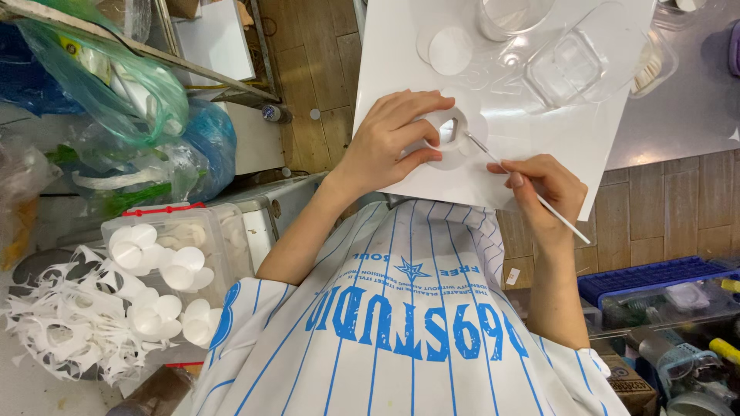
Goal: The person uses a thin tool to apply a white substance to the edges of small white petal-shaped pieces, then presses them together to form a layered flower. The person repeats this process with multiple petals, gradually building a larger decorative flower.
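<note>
Paper ring, white w/ a cut-out centre, lies flat on the white board, near its front edge and close to the person's chest. L hand sits over it. The fingers are spread and mostly straight, thumb and index bracket the rim and press down, no closed grip. Prob. pinned that way so the thin piece can't slide or lift while it's poked.

R hand is curled in a pen-type pinch on a thin stick tool. The fine tip reaches the ring's right edge and the tail sticks out past the wrist. The low angle and a grip near the front look chosen for fine tip control. Can't tell if the tip actually touches the paper.

Board juts past the grey table, so the work sits right over the lap.

Counts:
- rings under hand: 1
- stick tools: 1
- loose white disc on the board: 1, well apart from the ring
- clear round cup: 1, at the far edge
- clear square tub: 1, just beside the cup
- clear box of white discs at left: 1 box, discs too many and overlapped to count
- heap of cut paper scraps: 1, next to that box
- blue crate: 1, lower right
</note>
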